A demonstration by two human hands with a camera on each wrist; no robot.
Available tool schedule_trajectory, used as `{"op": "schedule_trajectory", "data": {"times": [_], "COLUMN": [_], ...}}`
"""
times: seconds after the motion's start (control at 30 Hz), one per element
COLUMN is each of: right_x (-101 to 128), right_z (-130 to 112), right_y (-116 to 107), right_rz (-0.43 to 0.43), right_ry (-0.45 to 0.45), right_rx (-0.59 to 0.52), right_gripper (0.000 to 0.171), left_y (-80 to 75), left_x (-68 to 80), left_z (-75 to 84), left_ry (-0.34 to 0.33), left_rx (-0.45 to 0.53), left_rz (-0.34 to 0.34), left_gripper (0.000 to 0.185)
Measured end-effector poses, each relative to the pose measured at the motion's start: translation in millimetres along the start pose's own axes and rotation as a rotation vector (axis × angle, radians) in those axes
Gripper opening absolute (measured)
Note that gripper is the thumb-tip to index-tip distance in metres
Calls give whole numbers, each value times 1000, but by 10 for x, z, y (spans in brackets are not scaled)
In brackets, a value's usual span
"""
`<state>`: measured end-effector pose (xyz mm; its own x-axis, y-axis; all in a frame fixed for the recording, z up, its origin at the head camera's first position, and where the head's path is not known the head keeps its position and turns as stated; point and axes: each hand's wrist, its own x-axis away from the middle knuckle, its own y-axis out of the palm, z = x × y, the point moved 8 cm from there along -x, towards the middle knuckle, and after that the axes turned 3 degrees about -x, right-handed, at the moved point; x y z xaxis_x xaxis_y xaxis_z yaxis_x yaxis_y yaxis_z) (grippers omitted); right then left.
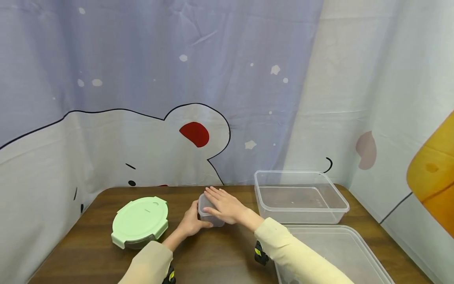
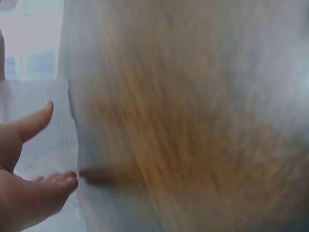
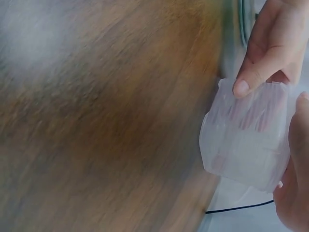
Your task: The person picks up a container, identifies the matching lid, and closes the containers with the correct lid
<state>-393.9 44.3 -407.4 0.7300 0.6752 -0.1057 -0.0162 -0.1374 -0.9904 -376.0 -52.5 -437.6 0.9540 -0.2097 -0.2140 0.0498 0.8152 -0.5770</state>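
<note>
A small translucent plastic box (image 1: 215,220) with a lid (image 1: 205,202) stands near the middle of the table. My left hand (image 1: 191,222) grips its left side, the thumb along the near face. Over the lid lies my right hand (image 1: 227,206), fingers straight and pressed flat on top. From the right wrist view, the left thumb overlaps the box's (image 3: 246,142) wall while the right hand (image 3: 295,169) appears at the edge. Part of the box (image 2: 41,99) also shows at the left of the left wrist view. The left fingers behind it are hidden in the head view.
Left of the hands sits a round container with a pale green clip lid (image 1: 142,219). A large clear rectangular container (image 1: 301,215) stands at the back right, and a large translucent lid (image 1: 337,244) lies in front of it. Behind the wooden table (image 1: 88,252) hangs a printed curtain (image 1: 142,59).
</note>
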Motion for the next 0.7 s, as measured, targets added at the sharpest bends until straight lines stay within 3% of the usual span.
{"op": "schedule_trajectory", "data": {"times": [0.27, 0.5, 0.7], "right_x": [-28, -35, -14], "right_z": [-88, -133, -173], "right_y": [-31, -73, -121], "right_rz": [0, 0, -3], "right_ry": [-3, -8, 3], "right_rx": [20, 30, -10], "right_gripper": [65, 63, 60], "left_y": [-72, -106, -177], "left_x": [103, 161, 199], "left_z": [28, -2, -41], "left_ry": [-43, -116, -176], "left_rx": [3, 11, -42], "left_rz": [75, 88, 116], "left_gripper": [85, 86, 86]}}
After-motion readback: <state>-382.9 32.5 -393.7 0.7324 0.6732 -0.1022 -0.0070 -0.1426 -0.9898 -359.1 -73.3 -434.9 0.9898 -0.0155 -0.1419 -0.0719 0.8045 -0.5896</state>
